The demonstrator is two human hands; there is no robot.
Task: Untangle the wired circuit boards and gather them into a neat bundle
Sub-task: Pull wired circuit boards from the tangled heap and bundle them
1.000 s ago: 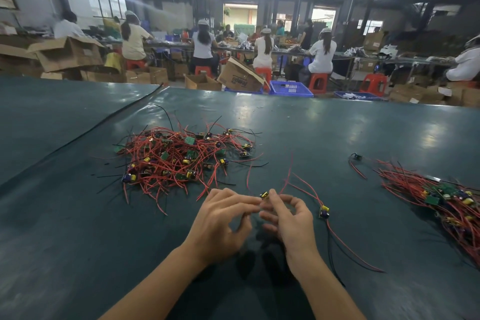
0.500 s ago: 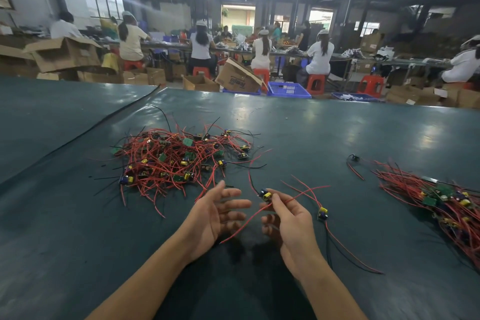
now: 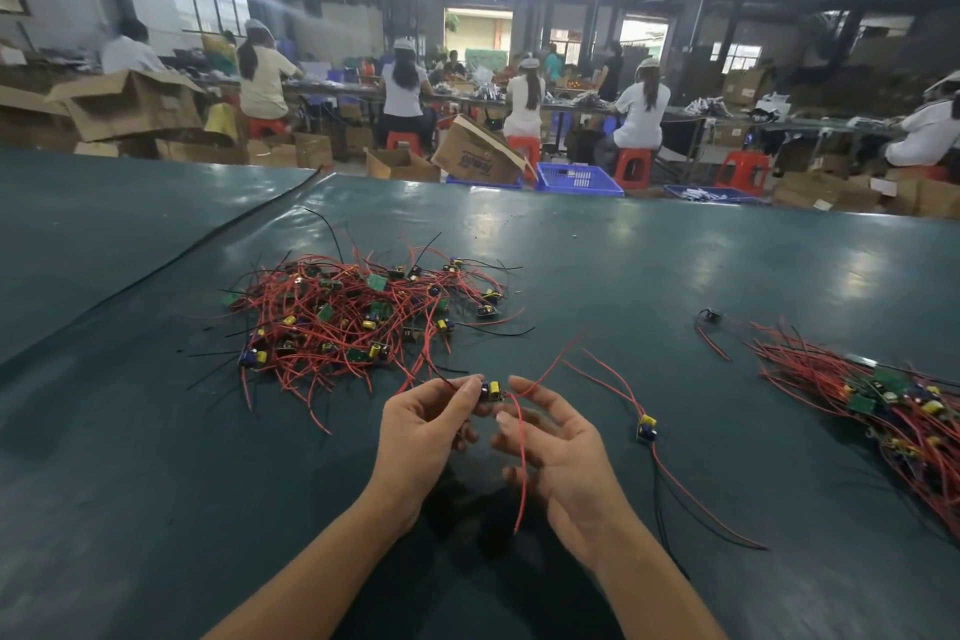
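My left hand (image 3: 421, 437) pinches a small circuit board (image 3: 492, 391) with yellow and blue parts, just above the dark green table (image 3: 156, 483). Its red wires trail off: one hangs down across my right hand (image 3: 561, 457), another rises to the upper right. My right hand is beside the board with its fingers spread, gripping nothing. A tangled pile of boards and red and black wires (image 3: 358, 317) lies to the far left of my hands. A straighter bundle of boards (image 3: 893, 405) lies at the right edge.
One separate wired board (image 3: 647, 428) lies on the table right of my right hand, its wires running toward me. A small loose wire piece (image 3: 709, 322) sits near the bundle. Past the table's far edge are cardboard boxes, blue crates (image 3: 576, 178) and seated workers.
The board has passed from my right hand to my left, which was open half a second ago. My right hand has opened, and a red wire now hangs across it.
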